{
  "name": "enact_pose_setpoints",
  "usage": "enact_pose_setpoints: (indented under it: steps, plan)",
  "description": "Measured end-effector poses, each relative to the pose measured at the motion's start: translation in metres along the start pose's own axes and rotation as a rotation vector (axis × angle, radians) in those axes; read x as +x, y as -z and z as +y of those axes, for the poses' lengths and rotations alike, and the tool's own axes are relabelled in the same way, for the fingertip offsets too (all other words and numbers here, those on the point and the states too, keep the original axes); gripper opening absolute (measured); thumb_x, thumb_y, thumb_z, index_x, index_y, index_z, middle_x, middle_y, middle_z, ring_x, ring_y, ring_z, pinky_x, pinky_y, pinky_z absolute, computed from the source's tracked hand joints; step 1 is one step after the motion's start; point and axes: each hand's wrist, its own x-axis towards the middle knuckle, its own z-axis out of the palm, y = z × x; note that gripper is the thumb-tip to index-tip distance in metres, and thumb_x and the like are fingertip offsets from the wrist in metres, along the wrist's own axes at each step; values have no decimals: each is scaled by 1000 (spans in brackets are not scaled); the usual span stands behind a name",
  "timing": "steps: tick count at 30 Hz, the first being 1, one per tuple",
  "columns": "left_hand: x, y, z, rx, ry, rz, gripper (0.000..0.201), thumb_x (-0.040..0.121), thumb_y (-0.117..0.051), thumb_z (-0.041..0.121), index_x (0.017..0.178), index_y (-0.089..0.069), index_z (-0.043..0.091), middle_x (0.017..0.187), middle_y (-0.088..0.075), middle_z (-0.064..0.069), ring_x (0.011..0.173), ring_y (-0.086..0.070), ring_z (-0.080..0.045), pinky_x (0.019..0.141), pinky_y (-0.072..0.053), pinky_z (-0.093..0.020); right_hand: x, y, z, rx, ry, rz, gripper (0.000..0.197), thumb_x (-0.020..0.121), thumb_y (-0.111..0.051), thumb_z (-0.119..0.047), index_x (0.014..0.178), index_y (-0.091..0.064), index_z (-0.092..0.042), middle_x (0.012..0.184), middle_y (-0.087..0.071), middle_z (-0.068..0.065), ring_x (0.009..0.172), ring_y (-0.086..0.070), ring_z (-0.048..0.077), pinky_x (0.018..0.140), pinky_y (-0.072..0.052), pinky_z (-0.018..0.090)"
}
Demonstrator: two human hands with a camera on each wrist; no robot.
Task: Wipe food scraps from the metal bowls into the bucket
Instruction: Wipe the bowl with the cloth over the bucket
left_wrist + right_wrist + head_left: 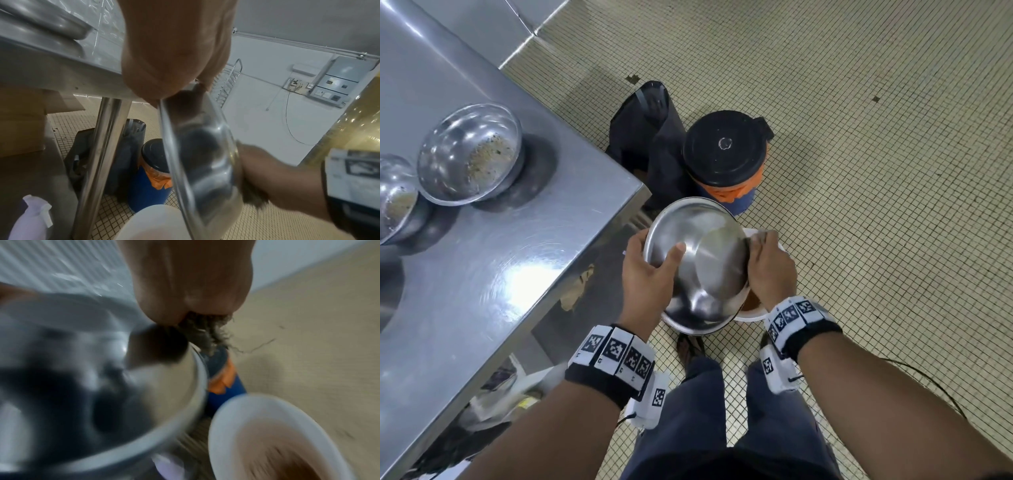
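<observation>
No words, brand names, numbers or signs can be read in any view. The only printed marks are black-and-white square code patterns on the white wristbands: one band (616,353) on the left wrist, one band (792,313) on the right wrist, both near the bottom of the head view. These are pixel patterns, not letters. In the left wrist view, a blurred black-and-white printed panel (357,168) shows at the right edge; nothing on it is legible.

Tilted bowl (698,260) hides most of the white bucket (751,317).
</observation>
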Motion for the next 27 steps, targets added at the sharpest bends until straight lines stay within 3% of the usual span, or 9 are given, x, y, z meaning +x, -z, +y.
enact_pose_setpoints:
  steps: [2, 5, 7, 10, 13, 16, 19, 23, 27]
  plan:
    - [-2, -5, 1, 17, -21, -6, 44, 89, -80, 32, 125, -56, 24, 111, -68, 6, 99, -68, -10, 90, -61, -42, -2, 8, -26, 155, 167, 76, 33, 111, -33, -40, 113, -48, -10, 69, -59, 0, 59, -61, 24, 51, -46, 34]
    - [-5, -13, 5, 19, -50, -34, 40, 91, -79, 27, 123, -56, 26, 112, -68, 5, 98, -69, -10, 90, -60, -43, -11, 12, -72, 192, 469, 195, 27, 108, -45, -36, 101, -54, -12, 68, -60, -2, 53, -49, 13, 47, -39, 29]
    - [-5, -15, 7, -7, -46, -52, 38, 91, -79, 25, 122, -58, 26, 112, -69, 4, 99, -70, -11, 89, -61, -43, -6, 11, -81, 110, 504, 251, 27, 106, -48, -36, 96, -57, -13, 67, -59, -2, 53, -45, 13, 48, -35, 26]
    - [-8, -9, 7, 18, -74, -72, 36, 90, -79, 23, 119, -58, 27, 109, -69, 7, 96, -69, -7, 86, -62, -40, 13, 13, -66, 67, 402, 223, 36, 108, -39, -44, 102, -57, -13, 65, -56, -2, 53, -56, 24, 48, -45, 35]
    - [-14, -3, 1, 32, -94, -88, 36, 90, -79, 20, 118, -58, 26, 107, -67, 10, 91, -67, 1, 80, -60, -27, 33, 16, -46, 5, 260, 86, 37, 109, -34, -44, 116, -55, -14, 72, -60, 3, 68, -65, 34, 59, -51, 42]
    - [-17, -4, -2, 37, -101, -98, 36, 90, -79, 19, 117, -56, 26, 107, -66, 7, 88, -65, 8, 71, -52, -10, 41, 18, -41, 17, 182, -37, 37, 109, -37, -43, 114, -58, -14, 91, -66, 8, 86, -64, 33, 71, -44, 38]
    - [-11, -7, 1, 27, -116, -74, 35, 91, -78, 17, 118, -58, 21, 105, -66, 7, 86, -64, 10, 70, -50, -8, 23, 11, -54, 74, 405, 83, 34, 107, -43, -40, 111, -64, -13, 104, -61, 8, 94, -57, 30, 80, -48, 42]
    - [3, -4, 7, -48, -93, -25, 36, 92, -76, 17, 123, -60, 13, 107, -69, 5, 90, -70, 1, 72, -57, -16, -9, 4, -57, 162, 665, 142, 34, 107, -47, -30, 130, -64, -12, 126, -58, 7, 112, -53, 26, 100, -45, 40]
    - [7, 3, 7, -63, -92, 4, 33, 92, -76, 17, 120, -59, 20, 105, -69, 8, 88, -69, 2, 70, -56, -16, -27, 0, -36, 243, 648, 31, 42, 110, -41, -31, 147, -52, -13, 150, -46, 6, 136, -46, 22, 115, -40, 39]
